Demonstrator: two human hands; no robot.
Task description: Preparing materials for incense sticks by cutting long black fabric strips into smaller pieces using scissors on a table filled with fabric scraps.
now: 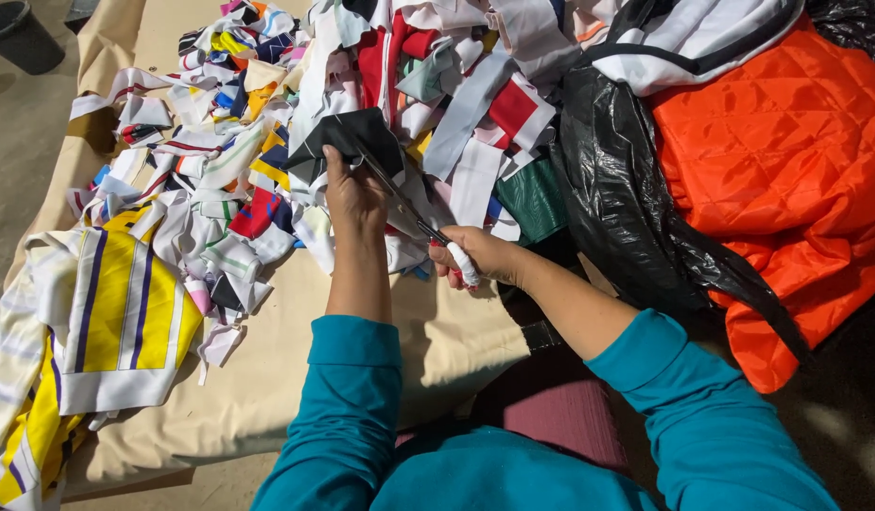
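My left hand (354, 197) grips a piece of black fabric (348, 139) and holds it up over the scrap pile. My right hand (480, 255) is closed on the handles of a pair of scissors (406, 206); one handle is wrapped in white. The blades point up and left, and they meet the lower edge of the black fabric beside my left thumb. Both forearms wear teal sleeves.
A heap of mixed fabric scraps (267, 142) in white, red, yellow and blue covers the beige table cloth (437, 331). Yellow striped cloth (116, 312) lies at the left. A black plastic bag (617, 189) and orange quilted fabric (787, 161) sit at the right. A dark bucket (21, 33) stands on the floor.
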